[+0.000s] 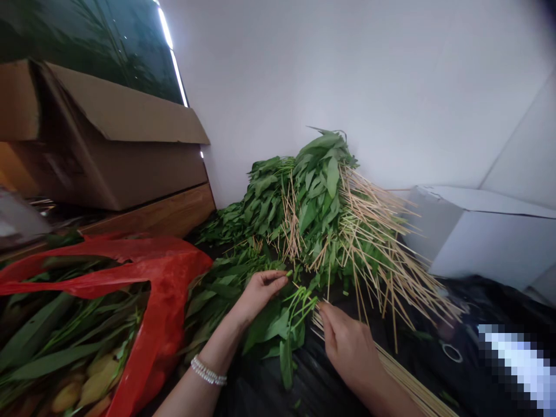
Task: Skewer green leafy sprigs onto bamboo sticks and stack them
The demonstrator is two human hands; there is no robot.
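Note:
My right hand (pixel 347 341) is closed in a pinch at the lower centre, gripping a bamboo skewer whose tip points up and left. Bent green stems of a few leafy greens (pixel 284 333) are threaded on that skewer, and their leaves hang down to the left. Just left of the tip, my left hand (pixel 264 289), with a beaded bracelet at the wrist, pinches a short green stem (pixel 289 273). Beneath my right hand and forearm lies a bundle of bare bamboo skewers (pixel 408 376). Loose leafy greens (pixel 221 289) lie to the left of my left hand.
Heaped skewers of greens (pixel 321 191) lean by the white wall, sticks (pixel 391 255) fanning right. A red plastic bag (pixel 169 295) of leaves sits left, a cardboard box (pixel 130 162) behind it. A white box (pixel 490 237) and pale ring (pixel 452 352) are right, on black plastic (pixel 256 388).

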